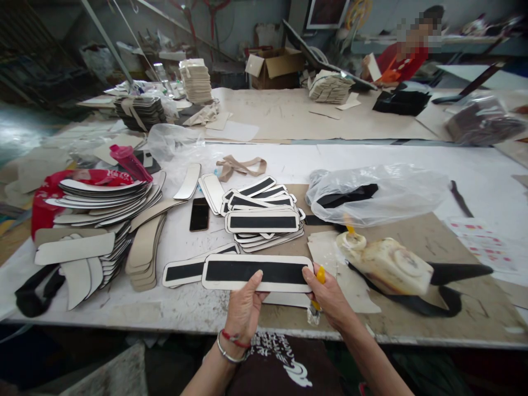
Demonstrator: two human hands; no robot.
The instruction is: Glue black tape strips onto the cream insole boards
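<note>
Both hands hold a long white strip with rounded ends and a black inlay level over the table's near side. My left hand pinches its lower edge near the middle, thumb on top. At the right end my right hand grips it, thumb on the black part. A yellow-handled brush is also held in that hand, its pale tip pointing down. Just beyond lies a pile of similar black-centred strips. Another such strip lies partly beneath the held one's left end.
Stacks of pale strips crowd the left, near a phone. To the right lie a stained plastic container and a clear plastic bag. A person in red works across the far table.
</note>
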